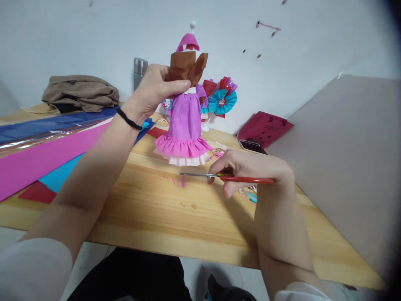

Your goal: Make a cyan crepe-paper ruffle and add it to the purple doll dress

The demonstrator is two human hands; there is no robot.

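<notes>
My left hand is closed round the upper part of a small dress form in a paper dress, thumb in front and fingers behind. Brown crepe paper wraps its chest and sticks up on the right side. Below hangs a purple paper skirt with a pink ruffle and a pale lower frill. A pink paper piece and a white knob show at the top. My right hand grips scissors with red handles, blades pointing left below the skirt. The scissors are apart from the dress.
Pink paper scraps lie on the wooden table. Crepe paper sheets and a brown cloth lie left. Behind are a flask and paper flowers. A red bag and a phone are right.
</notes>
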